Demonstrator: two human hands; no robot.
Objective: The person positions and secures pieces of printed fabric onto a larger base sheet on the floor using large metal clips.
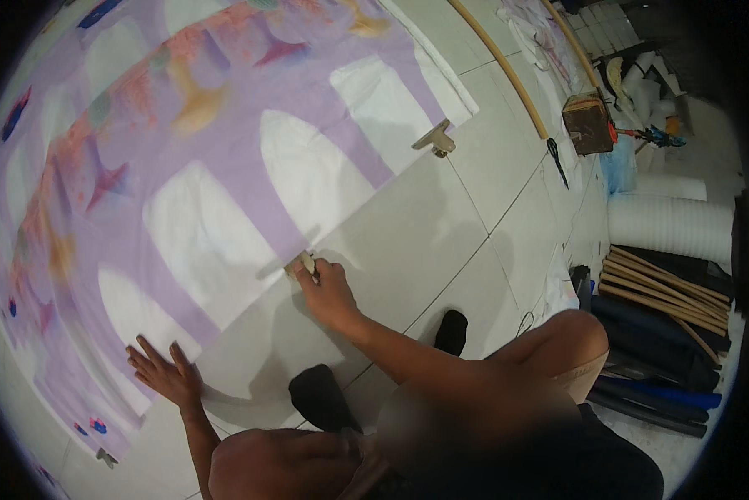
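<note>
A large purple and white printed fabric sheet (233, 196), with coral, pink and yellow shapes, lies spread over the tiled floor. My left hand (165, 372) rests flat on its near edge, fingers spread. At the middle of that same edge, my right hand (329, 296) is closed on a metal clip (302, 263), partly hidden by the fingers. Another metal clip (438, 140) sits on the sheet's edge near the right corner. A smaller clip (106, 457) shows at the near left corner.
Long tan rods (508, 71) and black scissors (557, 162) lie on the right. Beyond them stand a brown box (587, 123), a white foam roll (670, 223), bundled sticks (662, 287) and dark rolls (654, 350). My dark-socked feet (320, 396) are close to the sheet.
</note>
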